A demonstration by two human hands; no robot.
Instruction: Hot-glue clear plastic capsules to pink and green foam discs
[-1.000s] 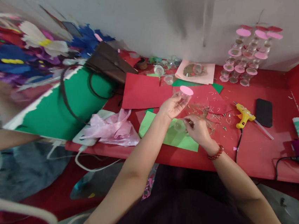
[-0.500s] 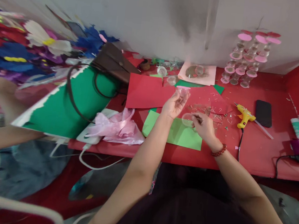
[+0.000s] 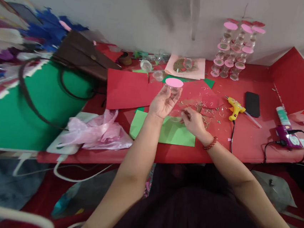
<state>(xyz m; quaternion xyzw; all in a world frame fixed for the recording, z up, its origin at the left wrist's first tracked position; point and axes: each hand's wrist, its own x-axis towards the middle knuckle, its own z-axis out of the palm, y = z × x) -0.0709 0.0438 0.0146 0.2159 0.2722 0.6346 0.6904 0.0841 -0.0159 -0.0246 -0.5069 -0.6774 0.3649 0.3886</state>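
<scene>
The small clear plastic cup (image 3: 173, 90) is glossy, its lid a matt round pink paper disc (image 3: 174, 82). The red rectangular paper sheet (image 3: 127, 88) and the light green rectangular paper sheet (image 3: 177, 134) are smooth and matt. The yellow plastic glue gun (image 3: 234, 108) is smooth, the flat black phone (image 3: 252, 104) glossy.

The counter (image 3: 246, 144) is bright red, flecked with pale scraps around its middle. On the clear cup (image 3: 174, 91) in the left hand (image 3: 163, 104) sits a plain pink disc (image 3: 174, 82); the cup stacks (image 3: 235, 46) at the far edge carry the same pink. A light green sheet (image 3: 166, 135) lies at the near edge, a red sheet (image 3: 127, 88) beyond it, and a pale pink sheet (image 3: 199, 70) with a brownish patch at the far edge. The glue gun (image 3: 234, 108) is yellow, the phone (image 3: 252, 104) black, the bag (image 3: 82, 55) dark brown. The bracelet (image 3: 210, 144) has red-brown beads. At the left edge, a big green sheet (image 3: 20, 115) shows a ragged white border.
</scene>
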